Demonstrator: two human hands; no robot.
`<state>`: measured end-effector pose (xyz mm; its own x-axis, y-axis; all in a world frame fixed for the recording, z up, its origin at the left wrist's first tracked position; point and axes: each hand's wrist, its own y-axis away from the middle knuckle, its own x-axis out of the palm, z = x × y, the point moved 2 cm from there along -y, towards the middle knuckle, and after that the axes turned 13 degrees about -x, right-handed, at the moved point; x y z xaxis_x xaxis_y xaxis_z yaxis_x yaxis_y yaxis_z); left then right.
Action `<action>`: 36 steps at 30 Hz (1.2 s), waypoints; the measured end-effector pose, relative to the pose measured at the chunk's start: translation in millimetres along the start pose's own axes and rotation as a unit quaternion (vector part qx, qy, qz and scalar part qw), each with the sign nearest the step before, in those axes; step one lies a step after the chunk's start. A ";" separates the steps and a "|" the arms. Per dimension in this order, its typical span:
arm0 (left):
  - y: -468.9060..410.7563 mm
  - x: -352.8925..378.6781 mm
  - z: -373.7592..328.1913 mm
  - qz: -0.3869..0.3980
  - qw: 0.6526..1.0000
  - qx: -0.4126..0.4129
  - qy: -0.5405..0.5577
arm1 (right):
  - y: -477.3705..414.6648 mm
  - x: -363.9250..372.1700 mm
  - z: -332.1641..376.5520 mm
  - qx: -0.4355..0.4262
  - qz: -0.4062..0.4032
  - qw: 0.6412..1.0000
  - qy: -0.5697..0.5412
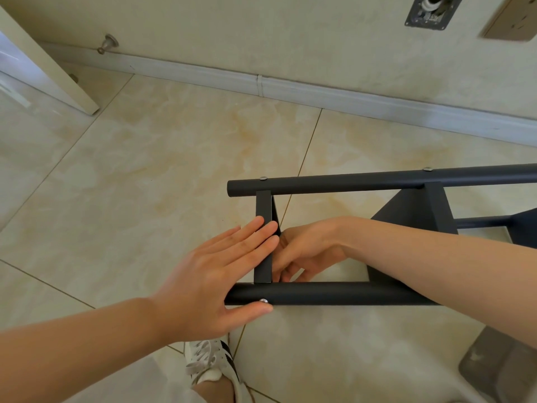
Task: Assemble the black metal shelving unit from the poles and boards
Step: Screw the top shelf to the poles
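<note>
Below near pole, white sneaker.

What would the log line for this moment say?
stage: shelf on its side | left hand: flat on end board, thumb by screw on near pole | right hand: behind board, grip unclear
</note>
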<state>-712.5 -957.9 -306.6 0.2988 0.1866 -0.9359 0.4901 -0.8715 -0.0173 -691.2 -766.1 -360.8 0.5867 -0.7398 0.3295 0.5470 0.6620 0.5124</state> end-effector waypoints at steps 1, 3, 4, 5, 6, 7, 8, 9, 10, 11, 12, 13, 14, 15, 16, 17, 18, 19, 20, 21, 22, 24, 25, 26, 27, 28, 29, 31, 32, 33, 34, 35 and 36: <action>0.1 0.1 0.1 0.000 1.000 0.000 -0.001 | -1.6 0.7 -0.4 0.002 -0.001 1.000 0.006; 0.5 0.1 0.2 0.000 1.000 -0.001 0.001 | -3.1 1.3 -0.9 0.006 -0.001 1.000 0.007; 0.7 0.1 0.2 -0.001 1.000 -0.001 0.003 | -2.7 1.0 -0.7 0.006 0.002 1.000 0.003; 0.9 0.1 0.1 -0.002 1.000 -0.001 0.005 | -1.5 0.5 -0.4 0.006 0.007 1.000 -0.004; 0.9 0.2 0.1 -0.002 1.000 0.000 0.007 | 0.1 -0.5 0.1 0.006 0.014 1.000 -0.012; 0.9 0.4 0.0 -0.002 1.000 0.000 0.007 | 1.6 -1.6 0.3 0.008 0.020 1.000 -0.018; 0.6 0.7 0.1 -0.001 1.000 0.000 0.007 | 2.5 -2.9 0.1 0.011 0.021 0.999 -0.021; 0.4 0.8 0.2 -0.002 1.000 0.000 0.006 | 2.8 -3.9 -0.4 0.014 0.018 1.000 -0.020; 0.2 0.9 0.4 -0.003 1.000 0.000 0.004 | 2.7 -4.3 -0.8 0.016 0.014 1.000 -0.017; 0.1 1.1 0.6 -0.002 1.000 0.000 0.003 | 2.2 -4.0 -1.1 0.017 0.011 1.000 -0.014; 0.1 1.3 0.7 -0.002 1.000 0.000 0.002 | 1.4 -3.0 -1.3 0.017 0.009 1.000 -0.013; 0.1 1.3 0.8 -0.002 1.000 0.000 0.001 | 0.1 -1.6 -1.4 0.015 0.008 1.000 -0.013; 0.2 1.2 0.8 -0.003 1.000 0.000 0.001 | -1.2 0.0 -1.4 0.012 0.007 1.000 -0.016; 0.5 1.2 0.9 -0.004 1.000 0.001 0.002 | -2.5 1.5 -1.2 0.009 0.004 1.000 -0.021; 0.7 1.1 0.7 -0.006 1.000 0.002 0.004 | -3.2 2.2 -1.0 0.006 -0.001 1.000 -0.025; 0.8 0.9 0.7 -0.007 1.000 0.002 0.007 | -3.0 2.2 -0.4 0.004 -0.004 1.000 -0.025; 0.8 0.8 0.6 -0.008 1.000 0.002 0.008 | -2.3 1.5 0.3 0.001 -0.003 1.000 -0.023; 0.7 0.8 0.5 -0.008 1.000 0.002 0.007 | -0.7 0.7 1.0 0.000 0.001 1.000 -0.022; 0.6 0.7 0.4 -0.008 1.000 0.003 0.006 | 1.1 -0.1 1.7 -0.001 0.005 1.000 -0.023; 0.2 0.8 0.4 -0.008 1.000 0.003 0.005 | 2.6 -0.8 2.4 0.000 0.007 1.000 -0.025; 0.0 0.8 0.3 -0.007 1.000 0.002 0.005 | 3.6 -1.1 2.7 0.001 0.005 1.000 -0.025; -0.3 0.7 0.0 -0.007 1.000 0.002 0.005 | 2.7 -0.3 2.2 0.003 -0.004 1.000 -0.016; -0.1 0.6 0.0 -0.006 1.000 0.001 0.004 | 1.1 0.8 1.8 0.004 -0.009 1.000 -0.009; 0.0 0.5 0.0 -0.005 1.000 0.001 0.004 | -0.3 2.0 1.5 0.005 -0.014 1.000 -0.003; 0.1 0.3 -0.1 -0.005 1.000 0.001 0.004 | -1.3 3.0 1.9 0.005 -0.015 1.000 0.001; 0.2 0.2 -0.1 -0.006 1.000 0.001 0.004 | -1.7 3.6 2.0 0.005 -0.016 1.000 0.003; 0.0 0.1 -0.3 -0.006 1.000 0.001 0.005 | -1.5 3.6 2.0 0.004 -0.016 1.000 0.002; -0.1 0.1 -0.4 -0.008 1.000 0.002 0.006 | 0.3 2.8 2.4 0.003 -0.007 1.000 -0.011; 0.1 0.1 -0.4 -0.007 1.000 0.001 0.005 | 1.2 2.1 2.5 0.002 -0.003 1.000 -0.018; 0.1 0.2 -0.2 -0.006 1.000 0.000 0.003 | 1.6 1.1 2.6 0.000 -0.001 1.000 -0.024; 0.3 0.2 -0.1 -0.004 1.000 0.000 0.001 | 1.7 0.5 2.5 -0.001 -0.001 1.000 -0.026; 0.3 0.2 -0.1 -0.003 1.000 0.000 -0.001 | 1.1 0.5 2.4 -0.001 -0.005 1.000 -0.023; 0.3 0.2 0.0 -0.002 1.000 0.000 -0.002 | 0.2 0.9 2.3 0.000 -0.012 1.000 -0.018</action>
<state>-712.3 -958.1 -306.8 0.2937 0.1892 -0.9370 0.4916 -0.8706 -0.0217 -691.9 -766.9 -358.5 0.5522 -0.7590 0.3449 0.5610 0.6443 0.5198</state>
